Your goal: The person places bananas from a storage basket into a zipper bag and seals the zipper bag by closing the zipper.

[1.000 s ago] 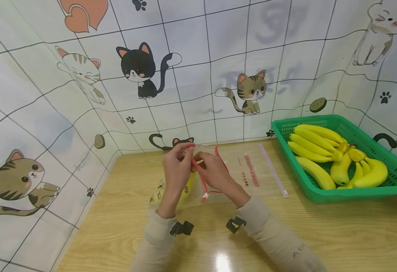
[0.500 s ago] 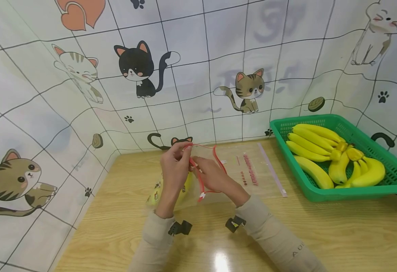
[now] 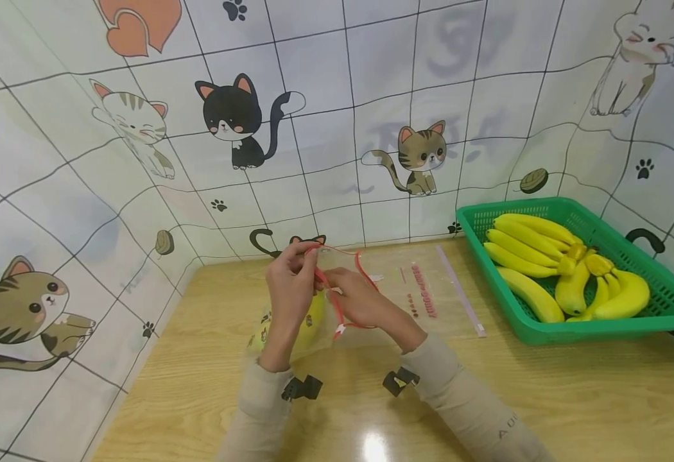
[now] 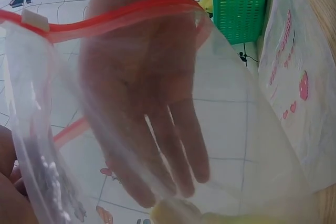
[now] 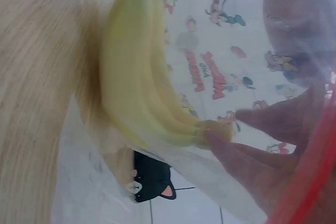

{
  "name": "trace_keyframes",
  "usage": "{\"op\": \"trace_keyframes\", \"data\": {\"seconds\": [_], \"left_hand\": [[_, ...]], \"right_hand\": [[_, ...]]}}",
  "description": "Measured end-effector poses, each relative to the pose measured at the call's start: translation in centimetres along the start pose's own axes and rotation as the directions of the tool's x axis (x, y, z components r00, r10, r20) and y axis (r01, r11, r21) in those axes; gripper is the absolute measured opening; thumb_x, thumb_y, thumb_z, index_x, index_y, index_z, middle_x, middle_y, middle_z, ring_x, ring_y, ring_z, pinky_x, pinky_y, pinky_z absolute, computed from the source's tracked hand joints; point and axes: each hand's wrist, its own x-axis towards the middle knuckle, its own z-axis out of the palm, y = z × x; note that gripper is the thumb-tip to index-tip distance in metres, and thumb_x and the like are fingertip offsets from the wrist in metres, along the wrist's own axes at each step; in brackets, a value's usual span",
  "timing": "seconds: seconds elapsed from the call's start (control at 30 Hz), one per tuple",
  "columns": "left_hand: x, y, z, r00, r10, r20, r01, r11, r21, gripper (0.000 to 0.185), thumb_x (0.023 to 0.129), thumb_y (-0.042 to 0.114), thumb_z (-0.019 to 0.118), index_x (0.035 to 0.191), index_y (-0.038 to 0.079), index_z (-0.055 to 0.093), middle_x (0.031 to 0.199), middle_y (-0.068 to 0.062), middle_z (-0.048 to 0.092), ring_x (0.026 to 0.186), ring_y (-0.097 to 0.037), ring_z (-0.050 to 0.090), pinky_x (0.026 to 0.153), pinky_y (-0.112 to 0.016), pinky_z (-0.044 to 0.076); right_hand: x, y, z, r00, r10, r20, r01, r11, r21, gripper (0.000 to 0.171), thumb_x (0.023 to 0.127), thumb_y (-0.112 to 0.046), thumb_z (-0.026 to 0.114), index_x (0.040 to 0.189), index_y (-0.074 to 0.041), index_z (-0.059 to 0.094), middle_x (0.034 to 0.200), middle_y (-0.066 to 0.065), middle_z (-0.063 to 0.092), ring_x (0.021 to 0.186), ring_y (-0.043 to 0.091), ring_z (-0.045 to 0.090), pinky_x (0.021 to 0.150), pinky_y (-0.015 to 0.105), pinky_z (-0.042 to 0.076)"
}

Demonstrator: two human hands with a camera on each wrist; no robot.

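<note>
My left hand (image 3: 291, 285) pinches the red zip edge of a clear zip bag (image 4: 236, 124) near its far end. Inside the bag's mouth, my right hand (image 3: 362, 298) reaches leftward. Its fingers look straight in the left wrist view. A bunch of bananas (image 5: 131, 66) lies in the bag, with cartoon prints on the film behind it. In the right wrist view the right fingertips (image 5: 218, 142) are at the bunch's stem and seem to touch it. A white slider (image 3: 339, 330) sits at the near end of the red zip. In the head view the left hand partly hides the bunch.
Another clear bag with a lilac zip (image 3: 461, 289) and red print lies flat to the right. Beyond it stands a green basket (image 3: 536, 333) holding more bananas (image 3: 522, 256). A cat-print sheet (image 3: 337, 115) rises behind the wooden table (image 3: 198, 398).
Both hands and the red zip edge have shifted slightly to the left in the head view. The left hand keeps its pinch, and the right hand stays inside the bag.
</note>
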Motion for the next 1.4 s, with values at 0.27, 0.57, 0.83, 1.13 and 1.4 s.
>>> {"op": "trace_keyframes", "data": {"seconds": [0.27, 0.57, 0.83, 1.13, 1.4], "left_hand": [[0.1, 0.2, -0.3, 1.0, -0.022, -0.007, 0.022, 1.0, -0.017, 0.018, 0.103, 0.014, 0.062, 0.114, 0.004, 0.074, 0.06, -0.005, 0.065, 0.042, -0.013, 0.059, 0.042, -0.022, 0.047], [0.4, 0.4, 0.0, 1.0, -0.007, -0.007, 0.007, 1.0, -0.012, 0.017, 0.103, 0.014, 0.063, 0.112, 0.006, 0.075, 0.061, -0.014, 0.064, 0.043, -0.026, 0.059, 0.041, -0.023, 0.047], [0.3, 0.3, 0.1, 0.999, -0.034, 0.003, 0.034, 0.999, -0.017, 0.015, 0.102, 0.013, 0.064, 0.112, 0.009, 0.075, 0.061, -0.013, 0.063, 0.042, -0.014, 0.057, 0.042, -0.022, 0.047], [0.1, 0.2, -0.5, 1.0, -0.019, -0.023, 0.019, 1.0, 0.001, 0.017, 0.101, 0.012, 0.064, 0.112, 0.004, 0.075, 0.059, -0.004, 0.062, 0.041, -0.013, 0.057, 0.041, -0.023, 0.047], [0.2, 0.2, -1.2, 0.999, -0.022, -0.048, 0.022, 1.0, 0.004, 0.018, 0.101, 0.011, 0.064, 0.113, 0.001, 0.074, 0.06, -0.01, 0.063, 0.041, -0.011, 0.056, 0.04, -0.021, 0.046]], "right_hand": [[-0.6, -1.4, -1.8, 0.996, 0.0, -0.092, 0.005, 0.999, 0.049, 0.023, 0.104, -0.008, 0.054, 0.115, -0.006, 0.074, 0.112, 0.009, 0.075, 0.104, 0.026, 0.073, 0.089, 0.038, 0.062], [-1.9, -3.2, -4.5, 0.967, -0.029, -0.254, 0.066, 0.988, 0.138, 0.02, 0.103, -0.009, 0.057, 0.107, -0.009, 0.077, 0.091, 0.008, 0.078, 0.077, 0.01, 0.071, 0.069, 0.029, 0.06], [-4.0, -3.6, -7.1, 0.942, -0.067, -0.328, 0.097, 0.992, 0.076, 0.019, 0.102, -0.008, 0.059, 0.106, -0.011, 0.077, 0.087, 0.002, 0.077, 0.074, 0.011, 0.07, 0.067, 0.028, 0.06], [-5.8, -2.2, -11.2, 0.943, -0.116, -0.311, 0.08, 0.989, -0.126, 0.019, 0.101, -0.004, 0.059, 0.104, -0.01, 0.077, 0.085, 0.0, 0.078, 0.073, 0.009, 0.07, 0.066, 0.025, 0.058], [-7.1, -0.5, -16.4, 0.977, -0.122, -0.177, 0.044, 0.919, -0.391, 0.019, 0.102, -0.007, 0.057, 0.105, -0.012, 0.076, 0.085, -0.004, 0.077, 0.067, 0.006, 0.063, 0.063, 0.026, 0.053]]}}
